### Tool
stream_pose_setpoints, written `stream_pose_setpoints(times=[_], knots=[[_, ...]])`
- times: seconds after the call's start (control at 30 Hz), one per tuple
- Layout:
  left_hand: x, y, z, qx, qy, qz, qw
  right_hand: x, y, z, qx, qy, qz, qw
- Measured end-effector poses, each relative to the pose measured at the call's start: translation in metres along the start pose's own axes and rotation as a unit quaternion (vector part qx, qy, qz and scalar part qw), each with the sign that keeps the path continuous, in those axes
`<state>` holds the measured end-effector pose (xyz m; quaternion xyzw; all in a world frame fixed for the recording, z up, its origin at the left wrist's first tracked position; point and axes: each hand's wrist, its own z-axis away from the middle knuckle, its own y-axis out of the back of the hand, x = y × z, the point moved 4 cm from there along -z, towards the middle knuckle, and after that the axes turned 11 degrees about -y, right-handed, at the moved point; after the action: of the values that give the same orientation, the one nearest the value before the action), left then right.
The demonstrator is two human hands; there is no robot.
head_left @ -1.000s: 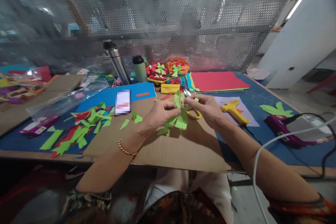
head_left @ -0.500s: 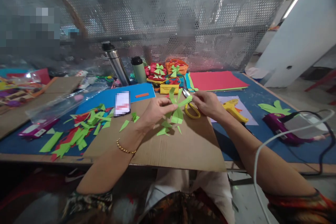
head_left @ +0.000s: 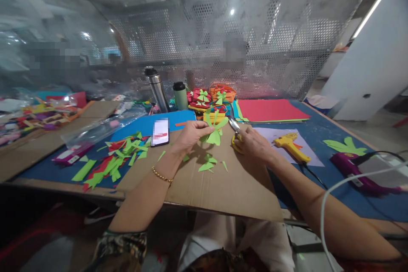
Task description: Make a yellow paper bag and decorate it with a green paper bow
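Note:
My left hand pinches a green paper bow by its left side, holding it above a cardboard sheet. My right hand is at the yellow handles of a pair of scissors, its fingers closed around them. The blades point away and to the left, just right of the bow. On the cardboard below the bow lie small green paper offcuts.
Left are green and red paper scraps and a phone. A yellow glue gun lies to the right, near a purple device with cables. Behind stand a steel flask, a green bottle and stacked red paper.
My right hand has left the bow's right side and moved down onto the scissors' handles. My left hand still holds the bow. The whole view has shifted slightly.

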<state>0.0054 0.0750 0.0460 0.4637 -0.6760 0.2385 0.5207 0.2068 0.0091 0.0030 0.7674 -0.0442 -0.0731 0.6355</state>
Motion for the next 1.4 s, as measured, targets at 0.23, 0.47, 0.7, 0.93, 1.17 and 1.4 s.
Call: stream_pose_setpoints(times=[0.23,0.47,0.7,0.93,1.17,1.4], knots=[[-0.003,-0.004,-0.001,0.023,0.006,0.083,0.996,0.009,-0.001,0.003,-0.042,-0.092,-0.007,0.995],[-0.008,0.007,-0.004,0.103,-0.048,0.063,0.991,0.026,0.001,-0.016,-0.073,-0.158,-0.14,0.975],[-0.019,0.022,-0.007,0.202,-0.054,0.058,0.976,0.027,0.028,-0.011,-0.107,-0.174,-0.437,0.876],[-0.027,0.023,-0.008,0.242,-0.047,0.063,0.967,-0.023,0.044,0.032,-0.199,-0.02,-0.692,0.693],[-0.014,0.019,-0.003,0.261,-0.075,0.048,0.961,-0.046,0.023,0.047,-0.209,-0.041,-0.665,0.716],[-0.009,0.015,0.0,0.252,-0.066,0.085,0.962,-0.044,0.023,0.042,-0.175,-0.046,-0.624,0.76]])
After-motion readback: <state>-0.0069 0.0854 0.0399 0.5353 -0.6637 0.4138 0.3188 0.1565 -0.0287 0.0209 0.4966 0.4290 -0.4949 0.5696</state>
